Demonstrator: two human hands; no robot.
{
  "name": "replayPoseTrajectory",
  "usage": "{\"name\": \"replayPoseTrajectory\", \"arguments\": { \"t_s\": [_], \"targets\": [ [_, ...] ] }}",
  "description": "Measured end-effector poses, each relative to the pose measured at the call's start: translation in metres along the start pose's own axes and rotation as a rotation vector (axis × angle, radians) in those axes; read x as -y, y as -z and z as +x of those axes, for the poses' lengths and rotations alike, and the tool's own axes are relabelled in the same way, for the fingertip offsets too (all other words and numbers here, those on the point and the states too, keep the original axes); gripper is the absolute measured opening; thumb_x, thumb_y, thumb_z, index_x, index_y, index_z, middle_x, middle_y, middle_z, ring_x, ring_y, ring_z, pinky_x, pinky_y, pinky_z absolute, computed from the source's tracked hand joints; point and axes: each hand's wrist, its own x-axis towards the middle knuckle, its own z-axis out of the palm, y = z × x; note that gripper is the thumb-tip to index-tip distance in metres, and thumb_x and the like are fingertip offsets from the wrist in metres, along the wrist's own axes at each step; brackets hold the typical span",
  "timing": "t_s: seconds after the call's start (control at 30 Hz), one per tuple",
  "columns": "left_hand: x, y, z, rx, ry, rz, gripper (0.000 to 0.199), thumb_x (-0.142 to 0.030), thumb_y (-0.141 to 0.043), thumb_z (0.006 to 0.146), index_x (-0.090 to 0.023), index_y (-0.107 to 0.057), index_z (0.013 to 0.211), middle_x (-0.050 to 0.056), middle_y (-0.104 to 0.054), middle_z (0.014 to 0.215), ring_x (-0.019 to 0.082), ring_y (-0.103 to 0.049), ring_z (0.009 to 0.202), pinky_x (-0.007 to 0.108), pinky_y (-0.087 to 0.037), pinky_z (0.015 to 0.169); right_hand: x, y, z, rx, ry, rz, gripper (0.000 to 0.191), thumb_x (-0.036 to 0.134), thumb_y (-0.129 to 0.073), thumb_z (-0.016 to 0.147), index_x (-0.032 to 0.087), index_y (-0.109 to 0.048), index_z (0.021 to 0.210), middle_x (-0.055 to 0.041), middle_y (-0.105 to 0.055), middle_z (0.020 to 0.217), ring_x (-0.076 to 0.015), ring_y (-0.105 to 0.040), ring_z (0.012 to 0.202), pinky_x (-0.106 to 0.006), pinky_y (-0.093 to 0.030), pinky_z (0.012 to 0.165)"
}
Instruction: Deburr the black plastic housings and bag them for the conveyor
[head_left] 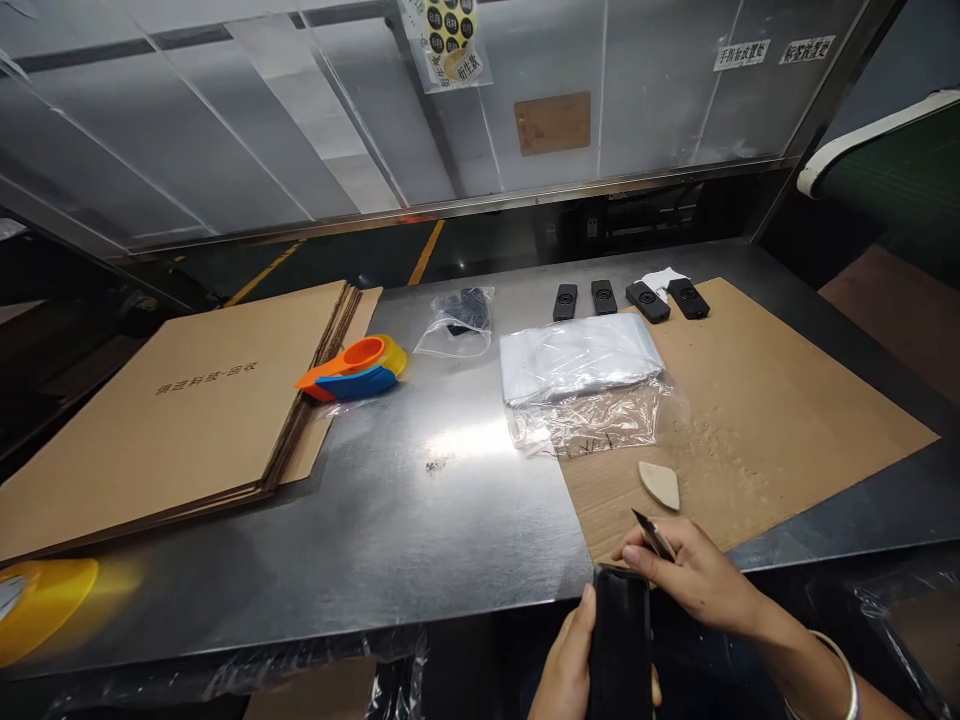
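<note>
At the table's front edge my left hand (566, 660) is wrapped round a black rectangular device (619, 640), held upright with its long flat side towards me. My right hand (701, 575) grips a slim dark pointed tool (654, 536), its tip pointing up and left; its exact kind is unclear. The fingers of that hand are at the device's top end. Just beyond them a beige wedge-shaped pad (660, 486) lies on a cardboard sheet (810, 420). Behind it is a stack of clear plastic bags (581, 355).
Several black devices (603, 297) lie in a row at the back. An orange and blue tape dispenser (356, 370) rests against stacked cardboard (172, 400) on the left. A clear bag (461, 320) with a dark item lies mid-table. A yellow tape roll (52, 600) is at front left.
</note>
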Motion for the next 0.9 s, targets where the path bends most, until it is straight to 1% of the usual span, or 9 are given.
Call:
{"name": "replayPoseTrajectory", "arguments": {
  "t_s": [0.07, 0.13, 0.27, 0.4, 0.6, 0.67, 0.77, 0.8, 0.9],
  "targets": [
    [0.0, 0.002, -0.001, 0.006, -0.006, -0.012, 0.072, -0.07, -0.027, 0.079, -0.007, -0.06, 0.09, 0.012, -0.064, 0.056, 0.017, -0.057, 0.046, 0.026, -0.041, 0.049, 0.001, -0.001, -0.003, 0.049, 0.029, -0.027, 0.021, 0.032, -0.053, 0.085, 0.015, -0.065, 0.083, -0.0005, -0.056, 0.071, -0.0124, -0.051, 0.065, -0.024, -0.04, 0.061],
    [0.001, 0.005, -0.001, 0.021, -0.005, -0.029, 0.073, -0.07, -0.029, 0.078, -0.006, -0.06, 0.093, 0.013, -0.064, 0.056, 0.018, -0.057, 0.047, 0.026, -0.04, 0.049, 0.0, -0.001, -0.006, 0.056, 0.05, -0.066, 0.017, 0.029, -0.057, 0.082, 0.016, -0.065, 0.089, 0.0008, -0.054, 0.068, -0.0116, -0.049, 0.062, -0.023, -0.04, 0.059],
    [0.004, 0.007, -0.003, 0.037, -0.01, -0.067, 0.074, -0.071, -0.033, 0.076, -0.004, -0.06, 0.094, 0.014, -0.064, 0.055, 0.019, -0.057, 0.047, 0.026, -0.04, 0.049, -0.002, -0.003, -0.009, 0.035, 0.125, -0.096, 0.015, 0.028, -0.055, 0.082, 0.015, -0.063, 0.085, 0.001, -0.052, 0.065, -0.0111, -0.047, 0.059, -0.023, -0.039, 0.057],
    [0.005, 0.005, -0.007, 0.035, -0.011, -0.096, 0.069, -0.069, -0.035, 0.077, -0.006, -0.062, 0.086, 0.012, -0.064, 0.055, 0.018, -0.057, 0.047, 0.026, -0.04, 0.049, -0.001, -0.003, -0.01, 0.034, 0.216, -0.121, 0.014, 0.026, -0.054, 0.083, 0.016, -0.062, 0.079, -0.0005, -0.054, 0.066, -0.0113, -0.048, 0.058, -0.024, -0.039, 0.056],
    [0.002, 0.001, -0.007, 0.05, 0.019, -0.122, 0.064, -0.068, -0.04, 0.076, -0.009, -0.064, 0.078, 0.009, -0.061, 0.051, 0.016, -0.055, 0.044, 0.026, -0.039, 0.046, -0.005, -0.002, -0.01, 0.026, 0.213, -0.119, 0.025, 0.033, -0.053, 0.084, 0.016, -0.058, 0.065, 0.0015, -0.047, 0.056, -0.0101, -0.043, 0.051, -0.024, -0.035, 0.05],
    [0.002, 0.001, -0.007, 0.054, 0.022, -0.115, 0.066, -0.069, -0.038, 0.076, -0.008, -0.064, 0.078, 0.01, -0.061, 0.051, 0.016, -0.054, 0.044, 0.026, -0.039, 0.047, -0.006, -0.002, -0.01, 0.02, 0.221, -0.102, 0.023, 0.032, -0.053, 0.084, 0.016, -0.06, 0.068, 0.001, -0.049, 0.057, -0.0102, -0.044, 0.052, -0.023, -0.036, 0.05],
    [0.001, 0.002, -0.007, 0.059, 0.011, -0.1, 0.071, -0.071, -0.036, 0.075, -0.006, -0.063, 0.081, 0.012, -0.062, 0.052, 0.017, -0.056, 0.046, 0.026, -0.039, 0.048, -0.006, -0.002, -0.009, 0.03, 0.244, -0.086, 0.018, 0.029, -0.053, 0.084, 0.015, -0.064, 0.081, -0.002, -0.057, 0.066, -0.0117, -0.05, 0.058, -0.024, -0.039, 0.054],
    [0.001, 0.002, -0.007, 0.06, 0.015, -0.099, 0.071, -0.071, -0.035, 0.076, -0.006, -0.063, 0.082, 0.012, -0.062, 0.052, 0.017, -0.056, 0.046, 0.025, -0.038, 0.048, -0.007, -0.003, -0.009, 0.034, 0.248, -0.086, 0.018, 0.029, -0.053, 0.084, 0.015, -0.064, 0.08, -0.0023, -0.057, 0.066, -0.0118, -0.051, 0.059, -0.024, -0.039, 0.055],
    [0.002, 0.003, -0.006, 0.068, 0.025, -0.115, 0.071, -0.07, -0.033, 0.077, -0.005, -0.063, 0.083, 0.012, -0.063, 0.053, 0.016, -0.056, 0.047, 0.024, -0.038, 0.048, -0.013, -0.004, -0.01, 0.026, 0.204, -0.054, 0.023, 0.033, -0.055, 0.082, 0.016, -0.056, 0.066, 0.0013, -0.049, 0.057, -0.0093, -0.044, 0.052, -0.023, -0.035, 0.05]
  ]
}}
